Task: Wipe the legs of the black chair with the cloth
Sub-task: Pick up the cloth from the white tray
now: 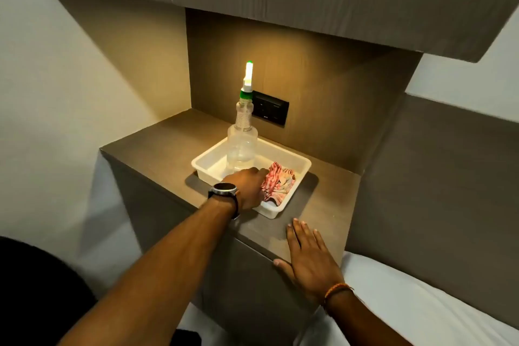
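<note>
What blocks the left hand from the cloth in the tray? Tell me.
Nothing visible does. The left hand is already over the white tray, its fingers at the edge of the red-and-white cloth. The spray bottle stands behind, clear of the reach.

No legible text, label, brand or number is found. Faint pale marks are seen on the black switch panel (270, 111) on the far wall, too small and blurred to be read. The dial of the wristwatch (223, 189) on the left wrist is dark; nothing is readable on it.
</note>
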Available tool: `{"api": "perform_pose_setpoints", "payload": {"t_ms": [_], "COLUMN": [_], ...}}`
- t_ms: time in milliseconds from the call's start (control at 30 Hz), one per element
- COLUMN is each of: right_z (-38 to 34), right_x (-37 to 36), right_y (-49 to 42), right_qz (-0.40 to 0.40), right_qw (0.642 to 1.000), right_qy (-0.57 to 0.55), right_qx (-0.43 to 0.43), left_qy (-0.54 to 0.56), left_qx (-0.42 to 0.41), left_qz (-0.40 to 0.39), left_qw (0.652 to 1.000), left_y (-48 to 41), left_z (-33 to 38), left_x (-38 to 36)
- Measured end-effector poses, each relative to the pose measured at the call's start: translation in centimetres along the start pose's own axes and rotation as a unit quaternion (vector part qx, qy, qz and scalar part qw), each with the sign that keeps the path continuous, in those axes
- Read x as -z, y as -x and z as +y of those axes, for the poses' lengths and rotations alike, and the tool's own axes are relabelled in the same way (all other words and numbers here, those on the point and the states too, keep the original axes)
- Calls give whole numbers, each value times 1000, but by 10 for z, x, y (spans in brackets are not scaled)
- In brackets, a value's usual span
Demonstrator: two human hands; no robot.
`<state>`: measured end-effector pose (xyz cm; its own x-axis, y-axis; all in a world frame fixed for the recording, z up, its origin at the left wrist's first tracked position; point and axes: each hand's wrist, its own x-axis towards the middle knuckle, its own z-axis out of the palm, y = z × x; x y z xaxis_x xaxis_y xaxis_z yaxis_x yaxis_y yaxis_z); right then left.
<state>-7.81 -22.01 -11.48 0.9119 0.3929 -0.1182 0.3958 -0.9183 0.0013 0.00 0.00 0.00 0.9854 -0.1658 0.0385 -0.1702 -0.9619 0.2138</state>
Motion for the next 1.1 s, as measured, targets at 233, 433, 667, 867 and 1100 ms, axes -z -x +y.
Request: {"api": "perform_pose_setpoints", "payload": {"t_ms": [233, 433, 667, 867, 1100], "right_z": [1, 4, 4, 1, 0], "right_x": [0, 0, 0, 6, 9], "right_y": [-2, -6, -5, -1, 10], "right_qz": [2, -28, -15, -23, 30], "right_qw": [1000, 1000, 1000, 999, 999], "right_qy": [-2, 1, -1, -26, -11], "right_qx": [8, -3, -4, 1, 13], "left_qy": [34, 33, 66, 197, 198], "left_qx": [-3, 9, 25, -4, 93], "left_qz": [-118, -67, 13, 231, 325], "left_qw": [992, 997, 997, 953, 920], "left_y": [-51, -62, -47, 15, 161], "left_z": [27, 36, 29, -2, -67], "left_x": [-22, -38, -31, 28, 55]}}
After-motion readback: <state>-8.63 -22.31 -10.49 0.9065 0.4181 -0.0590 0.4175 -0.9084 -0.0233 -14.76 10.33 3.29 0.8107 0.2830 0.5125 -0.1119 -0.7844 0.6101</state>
